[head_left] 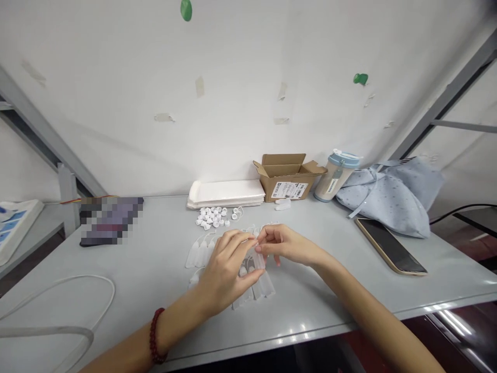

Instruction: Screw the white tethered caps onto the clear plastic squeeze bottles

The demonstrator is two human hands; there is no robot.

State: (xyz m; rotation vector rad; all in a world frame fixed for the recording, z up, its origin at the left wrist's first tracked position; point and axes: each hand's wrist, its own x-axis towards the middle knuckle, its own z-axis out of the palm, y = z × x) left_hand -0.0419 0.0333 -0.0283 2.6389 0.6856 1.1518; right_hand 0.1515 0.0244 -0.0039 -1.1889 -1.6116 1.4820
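Note:
My left hand (225, 269) and my right hand (285, 246) meet over the middle of the grey table (155, 269). Both pinch a small clear plastic bottle (258, 257) held between their fingertips. Under and beside the hands lie several more clear bottles (200, 251) in a row, some partly hidden by my left hand. A cluster of small white caps (213, 216) sits just beyond them. A red bead bracelet (154, 336) circles my left wrist.
At the back stand a stack of white bags (227, 194), an open cardboard box (287, 178), a blue-lidded cup (336, 176) and a light blue cloth bag (392, 199). A phone (390, 244) lies at right. A white cable (58, 305) curls at left.

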